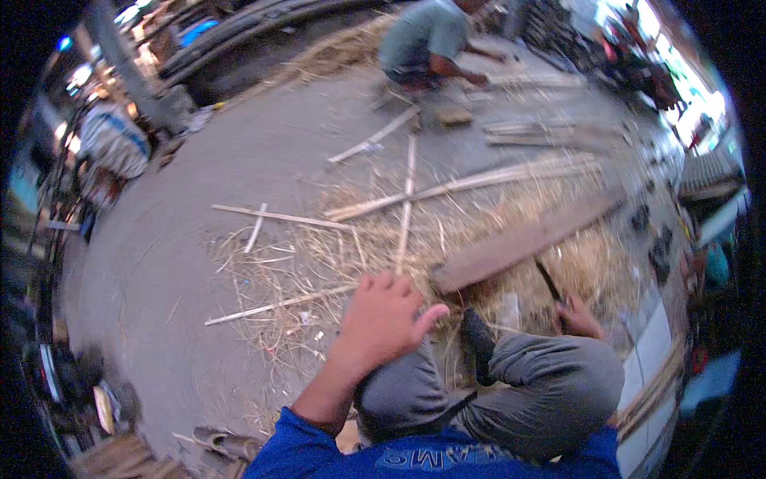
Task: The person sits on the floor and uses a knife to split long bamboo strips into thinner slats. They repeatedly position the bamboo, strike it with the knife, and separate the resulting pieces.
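Observation:
My left hand (387, 315) is held out over the shavings with its thumb spread from the fingers, and nothing shows in it. In my right hand (581, 318), beside my right knee, is the grip of a knife with a dark blade (548, 279) that points up and to the left. A long brown wooden plank (527, 246) lies slantwise just beyond my feet. Its near end is close to my left hand. One pale thin strip (279, 306) runs along the floor to the left of that hand. The picture is somewhat blurred.
Tangled pale shavings (351, 247) cover the floor around the plank. Beyond it lies a bundle of long strips (463, 185). Another person (427, 48) squats at the far side near more strips (550, 132). A white sack (116, 144) stands at the left.

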Tool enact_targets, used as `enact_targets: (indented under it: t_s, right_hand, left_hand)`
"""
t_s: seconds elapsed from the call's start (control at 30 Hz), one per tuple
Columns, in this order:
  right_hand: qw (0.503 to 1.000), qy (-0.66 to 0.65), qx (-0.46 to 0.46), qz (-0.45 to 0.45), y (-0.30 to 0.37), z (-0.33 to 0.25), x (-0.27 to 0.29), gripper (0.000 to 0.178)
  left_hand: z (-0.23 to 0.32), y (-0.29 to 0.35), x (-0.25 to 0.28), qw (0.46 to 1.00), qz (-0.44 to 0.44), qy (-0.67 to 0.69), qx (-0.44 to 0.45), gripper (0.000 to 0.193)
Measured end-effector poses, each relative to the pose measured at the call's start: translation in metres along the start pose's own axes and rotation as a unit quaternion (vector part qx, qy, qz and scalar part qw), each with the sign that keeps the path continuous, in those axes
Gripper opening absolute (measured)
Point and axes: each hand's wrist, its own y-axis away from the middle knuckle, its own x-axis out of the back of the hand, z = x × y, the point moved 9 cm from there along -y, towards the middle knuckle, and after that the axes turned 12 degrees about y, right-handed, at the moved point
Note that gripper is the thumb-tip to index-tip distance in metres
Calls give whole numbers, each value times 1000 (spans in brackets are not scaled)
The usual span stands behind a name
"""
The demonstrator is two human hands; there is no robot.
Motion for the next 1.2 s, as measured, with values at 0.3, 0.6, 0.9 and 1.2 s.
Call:
enact_targets:
  t_s: [0.3, 0.6, 0.9, 1.2]
  right_hand:
    - [951, 204, 121, 196, -77, -2, -40, 58]
    - [956, 233, 78, 161, -115, 43, -120, 51]
    - [975, 136, 69, 160, -124, 69, -141, 48]
    - [989, 135, 12, 61, -108, 57, -122, 50]
  left_hand:
    - [-18, -23, -9, 982, -119, 144, 9, 33]
    - [-175, -192, -104, 954, -291, -35, 67, 39]
    - [-311, -338, -281, 956, -244, -91, 134, 37]
    - [-358, -322, -364, 962, -159, -57, 215, 41]
